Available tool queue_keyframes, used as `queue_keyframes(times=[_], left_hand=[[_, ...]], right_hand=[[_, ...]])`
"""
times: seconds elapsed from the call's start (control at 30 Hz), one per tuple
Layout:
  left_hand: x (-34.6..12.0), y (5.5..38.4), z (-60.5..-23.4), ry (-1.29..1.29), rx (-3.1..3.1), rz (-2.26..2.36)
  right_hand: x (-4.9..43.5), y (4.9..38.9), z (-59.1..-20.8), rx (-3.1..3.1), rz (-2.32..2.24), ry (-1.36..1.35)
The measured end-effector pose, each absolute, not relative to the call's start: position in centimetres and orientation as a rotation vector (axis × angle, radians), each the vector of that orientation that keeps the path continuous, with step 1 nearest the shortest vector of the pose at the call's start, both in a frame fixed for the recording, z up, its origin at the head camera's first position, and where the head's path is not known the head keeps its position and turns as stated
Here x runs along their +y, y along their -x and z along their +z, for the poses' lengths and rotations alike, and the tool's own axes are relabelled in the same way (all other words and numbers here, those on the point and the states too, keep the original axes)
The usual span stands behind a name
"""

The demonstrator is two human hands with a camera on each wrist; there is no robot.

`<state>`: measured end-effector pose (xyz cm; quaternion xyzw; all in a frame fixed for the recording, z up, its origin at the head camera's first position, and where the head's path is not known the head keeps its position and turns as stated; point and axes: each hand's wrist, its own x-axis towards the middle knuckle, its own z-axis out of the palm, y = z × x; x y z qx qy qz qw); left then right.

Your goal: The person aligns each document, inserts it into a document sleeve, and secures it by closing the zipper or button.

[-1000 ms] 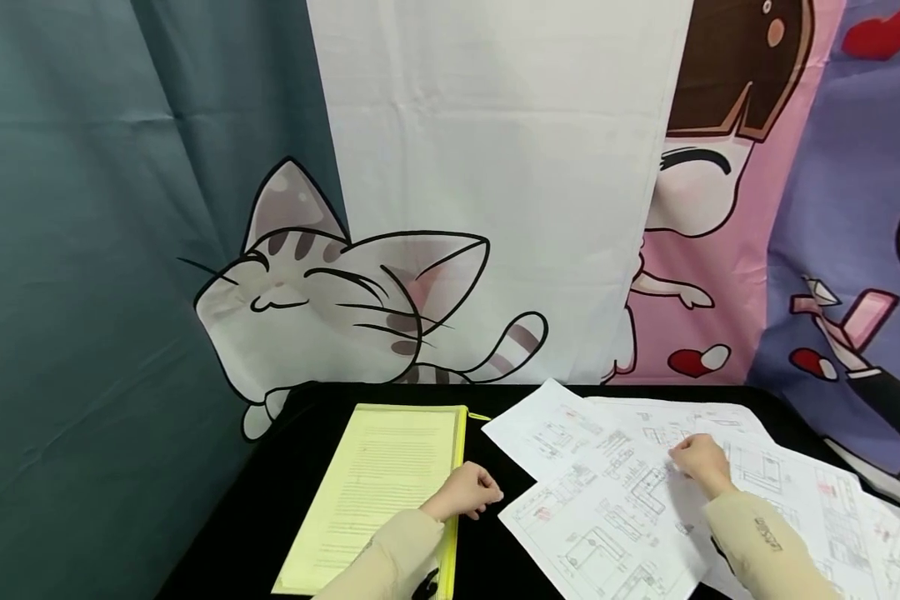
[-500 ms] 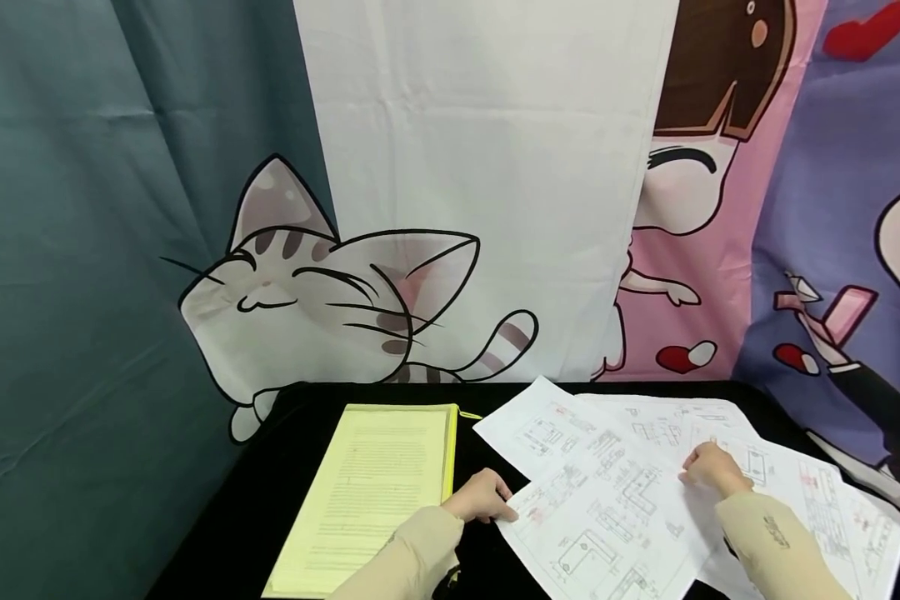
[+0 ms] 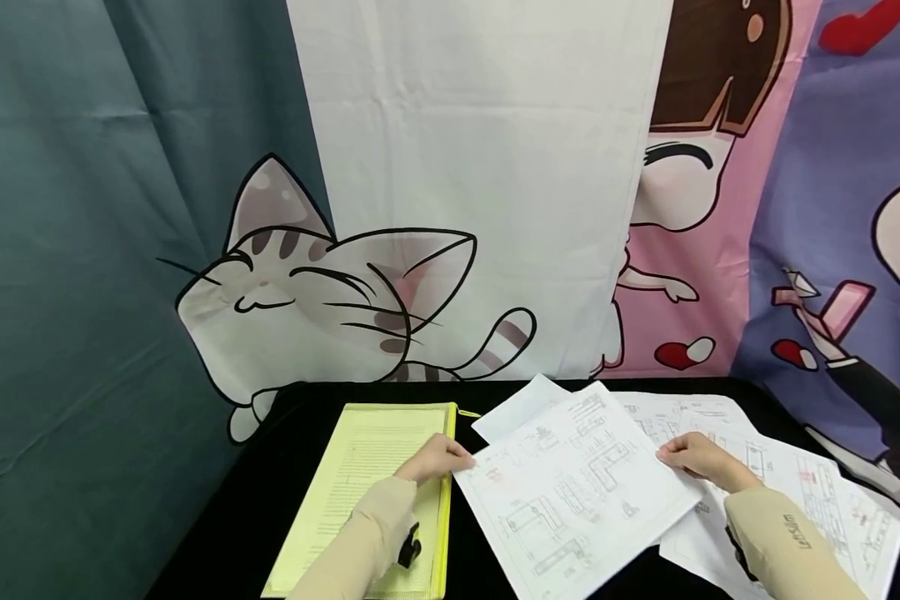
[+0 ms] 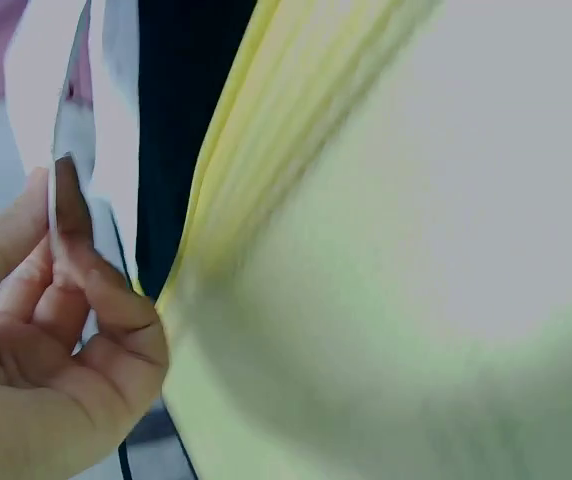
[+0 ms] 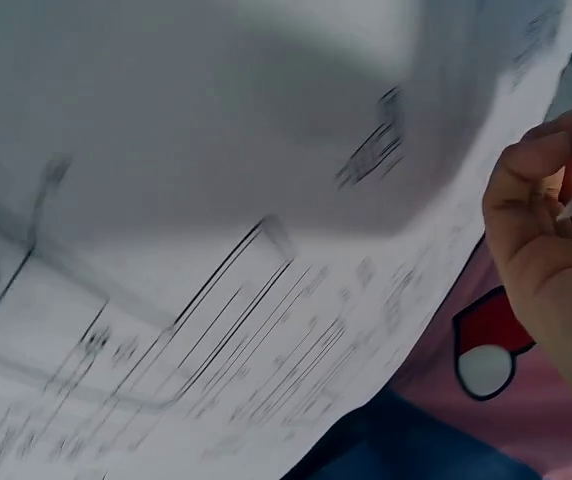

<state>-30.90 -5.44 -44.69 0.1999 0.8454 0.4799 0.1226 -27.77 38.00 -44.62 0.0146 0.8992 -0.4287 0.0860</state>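
A white sheet printed with line drawings (image 3: 570,492) is raised off the other papers, tilted, between my two hands. My left hand (image 3: 437,458) pinches its left edge between thumb and forefinger; the left wrist view shows the thin paper edge upright in that left hand (image 4: 76,350). On the opposite edge, my right hand (image 3: 708,461) pinches the sheet, and the right wrist view has this right hand (image 5: 551,220) with the curled paper margin between thumb and fingers. Under my left forearm lies a yellow folder (image 3: 397,425) with printed text showing through its cover.
More printed sheets (image 3: 802,483) lie fanned out, overlapping, under and beyond my right arm. A further sheet (image 3: 521,406) pokes out behind the raised one. Everything rests on a black-covered table (image 3: 232,533). A curtain with a cartoon cat (image 3: 307,333) hangs behind.
My left hand has moved from the folder's edge to the top sheet, then up and left with its edge. The sheet has come off the pile; my right hand now holds its other side.
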Motion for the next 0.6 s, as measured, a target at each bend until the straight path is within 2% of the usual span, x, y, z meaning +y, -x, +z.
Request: queue_keyframes(times=[0.33,0.5,0.6], left_hand=[[-8.3,33.1,-43.0,-0.231,2.411,1.786],[-8.5,33.0,-42.1,-0.036,2.184,2.096],[-7.9,32.6,-41.6,-0.022,2.075,2.163]], right_hand=[[34.4,28.2,-43.1,2.671,-1.54,-0.054],[33.1,28.3,-42.0,2.62,-1.789,-0.069],[32.2,28.7,-41.0,2.566,-1.971,-0.026]])
